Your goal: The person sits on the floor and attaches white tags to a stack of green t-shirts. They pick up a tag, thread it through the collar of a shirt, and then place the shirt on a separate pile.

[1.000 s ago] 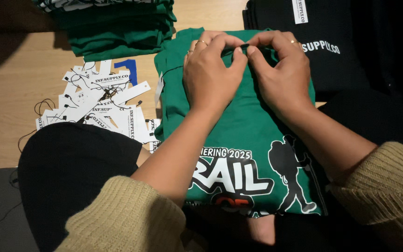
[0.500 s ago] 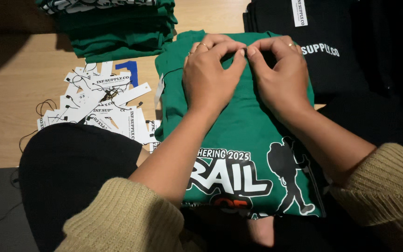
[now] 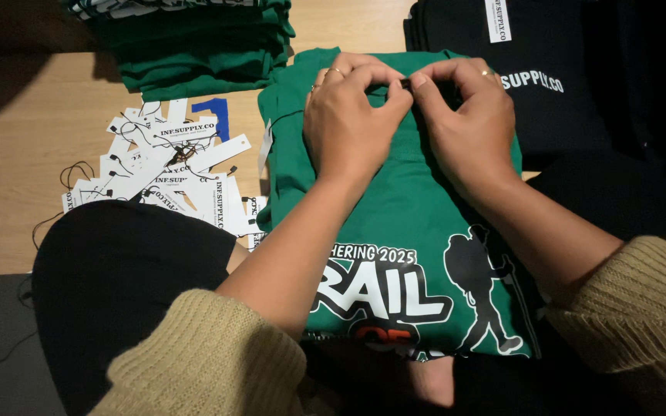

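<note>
Wooden floor carries the work; the green T-shirt (image 3: pixel 395 208) lies folded across the seated person's lap. Nearest its printed hem, both forearms in tan knit sleeves angle inward. At its far collar edge, the left hand (image 3: pixel 352 115) and right hand (image 3: pixel 464 115) meet, fingertips pinching a small dark piece, too small to identify. A slip could snag the knit. Left of the shirt lie loose white tags (image 3: pixel 163 173); beyond, a green stack (image 3: pixel 194 46).

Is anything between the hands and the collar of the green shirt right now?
Nothing visible. The left hand and right hand both rest directly on the green shirt, fingertips meeting at its collar. The paper tags lie off to the side.
</note>
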